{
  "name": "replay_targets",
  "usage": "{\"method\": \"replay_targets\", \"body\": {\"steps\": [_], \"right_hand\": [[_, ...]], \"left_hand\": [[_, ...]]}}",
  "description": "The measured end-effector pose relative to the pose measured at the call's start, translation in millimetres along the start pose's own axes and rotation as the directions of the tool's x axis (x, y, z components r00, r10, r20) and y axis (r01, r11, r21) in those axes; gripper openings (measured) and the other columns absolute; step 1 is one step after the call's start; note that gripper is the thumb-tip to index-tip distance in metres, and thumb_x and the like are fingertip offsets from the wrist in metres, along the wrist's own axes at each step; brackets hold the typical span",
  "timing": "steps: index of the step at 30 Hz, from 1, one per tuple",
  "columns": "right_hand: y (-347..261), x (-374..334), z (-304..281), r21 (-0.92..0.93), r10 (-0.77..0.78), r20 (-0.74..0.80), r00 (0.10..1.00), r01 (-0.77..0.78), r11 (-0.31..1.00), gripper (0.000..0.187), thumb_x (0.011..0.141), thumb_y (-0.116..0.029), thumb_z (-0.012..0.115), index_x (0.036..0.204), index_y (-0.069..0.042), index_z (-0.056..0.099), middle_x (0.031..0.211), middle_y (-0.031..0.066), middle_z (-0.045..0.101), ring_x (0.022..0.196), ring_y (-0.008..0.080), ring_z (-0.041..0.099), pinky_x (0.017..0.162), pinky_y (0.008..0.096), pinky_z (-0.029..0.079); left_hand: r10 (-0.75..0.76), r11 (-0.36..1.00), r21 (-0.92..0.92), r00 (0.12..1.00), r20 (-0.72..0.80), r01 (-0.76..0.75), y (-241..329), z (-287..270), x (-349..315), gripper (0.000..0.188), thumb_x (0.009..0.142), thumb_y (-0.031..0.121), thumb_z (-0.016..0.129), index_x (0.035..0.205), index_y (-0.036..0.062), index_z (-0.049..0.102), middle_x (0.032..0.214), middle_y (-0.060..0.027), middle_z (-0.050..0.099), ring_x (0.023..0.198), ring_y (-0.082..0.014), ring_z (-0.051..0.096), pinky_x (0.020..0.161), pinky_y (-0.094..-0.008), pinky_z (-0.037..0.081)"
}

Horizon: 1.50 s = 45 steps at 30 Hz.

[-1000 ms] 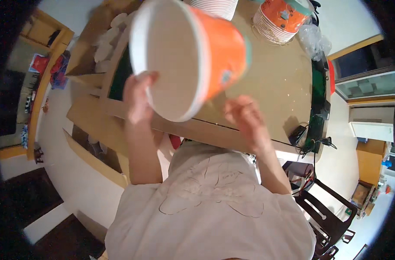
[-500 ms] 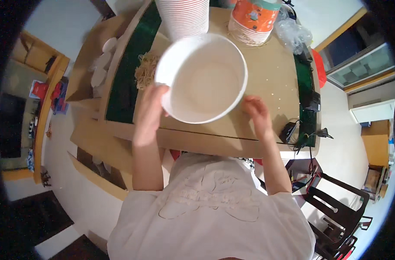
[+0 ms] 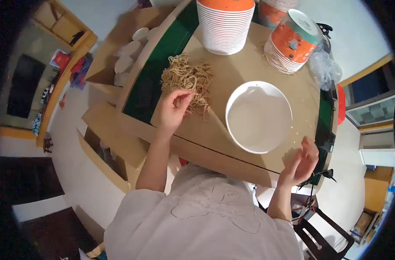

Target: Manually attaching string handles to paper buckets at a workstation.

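A white paper bucket (image 3: 259,119) stands mouth up on the brown cardboard tabletop (image 3: 206,141), its pale inside showing. Neither hand touches it. At its left lies a tangled heap of tan rubber bands (image 3: 191,78). My left hand (image 3: 173,110) is over the heap's near edge, thumb and fingertips drawn together as in a pinch; whatever may be between them cannot be made out. To the right of the bucket, near the table's front right corner, my right hand (image 3: 301,162) hovers with loosely bent fingers apart, holding nothing.
A tall nested stack of orange-and-white paper buckets (image 3: 225,28) stands at the back. Beside it sits a shorter upside-down stack (image 3: 292,43) with bands round its rims, and a crumpled clear plastic bag (image 3: 325,69). Open cardboard boxes (image 3: 113,160) lie left. Black cables (image 3: 325,174) lie at the right corner.
The bucket, held tilted by my left hand before, now rests on the table. My left hand has let go and moved to the rubber bands; my right hand has moved away from the bucket.
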State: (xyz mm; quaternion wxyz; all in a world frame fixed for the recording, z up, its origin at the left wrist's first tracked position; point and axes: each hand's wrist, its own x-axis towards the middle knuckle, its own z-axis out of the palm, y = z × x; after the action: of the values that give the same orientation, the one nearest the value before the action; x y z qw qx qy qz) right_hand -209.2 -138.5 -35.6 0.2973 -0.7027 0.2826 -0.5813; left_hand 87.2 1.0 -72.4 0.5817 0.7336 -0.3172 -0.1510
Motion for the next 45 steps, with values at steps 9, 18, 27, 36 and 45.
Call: {"method": "replay_targets", "body": {"steps": [9,18,27,36,45], "right_hand": [[-17.3,8.7,-11.1,-0.042,-0.192,0.4,0.896,0.228,0.973,0.02,0.074,0.008,0.052,0.093,0.0,0.052,0.099,0.0189,0.056,0.089,0.0292,0.052,0.079,0.0378,0.041],[-23.6,0.6,-18.4,0.028,-0.139,0.263,0.955,0.137,0.99,0.014,0.081,0.003,0.05,0.094,0.001,0.051,0.094,0.0191,0.057,0.087,0.0279,0.052,0.079,0.0369,0.042],[-31.6,4.6,-42.6,0.024,-0.184,0.272,0.945,0.185,0.983,0.011,0.086,0.003,0.047,0.097,0.003,0.05,0.097,0.0195,0.054,0.092,0.0277,0.053,0.082,0.0357,0.043],[1.8,-27.6,-42.5,0.009,0.038,0.165,0.986,-0.04,0.999,0.014,0.084,0.011,0.048,0.093,0.003,0.055,0.096,0.0149,0.059,0.089,0.022,0.056,0.081,0.0299,0.044],[-16.1,-31.8,-32.5,-0.044,0.024,0.514,0.857,-0.002,0.999,0.019,0.077,0.01,0.054,0.094,0.003,0.059,0.088,0.0151,0.062,0.079,0.0282,0.06,0.071,0.0321,0.048]], "left_hand": [[0.226,0.912,0.383,0.96,-0.163,-0.149,-19.5,5.6,8.4,0.013,0.072,0.009,0.073,0.077,0.0044,0.062,0.07,-0.0073,0.058,0.06,-0.0208,0.057,0.056,-0.0316,0.045],[0.203,0.828,0.55,0.972,-0.115,-0.108,2.0,11.3,23.0,0.015,0.072,0.017,0.074,0.077,0.0062,0.065,0.077,-0.0104,0.059,0.071,-0.0277,0.059,0.064,-0.0376,0.047],[0.206,0.765,0.638,0.972,-0.109,-0.09,-19.3,3.3,31.8,0.009,0.074,0.011,0.07,0.077,0.0039,0.065,0.083,-0.0144,0.06,0.076,-0.0309,0.061,0.07,-0.0388,0.048],[0.234,0.917,0.359,0.963,-0.133,-0.173,57.5,-23.5,71.9,0.01,0.078,0.013,0.066,0.082,0.0039,0.065,0.075,-0.0112,0.065,0.069,-0.0228,0.064,0.063,-0.0319,0.048],[0.007,0.61,0.789,0.996,0.089,-0.075,22.8,3.0,28.9,0.017,0.072,0.024,0.073,0.08,0.0093,0.068,0.086,-0.0127,0.064,0.077,-0.0319,0.063,0.067,-0.0394,0.049]]}}
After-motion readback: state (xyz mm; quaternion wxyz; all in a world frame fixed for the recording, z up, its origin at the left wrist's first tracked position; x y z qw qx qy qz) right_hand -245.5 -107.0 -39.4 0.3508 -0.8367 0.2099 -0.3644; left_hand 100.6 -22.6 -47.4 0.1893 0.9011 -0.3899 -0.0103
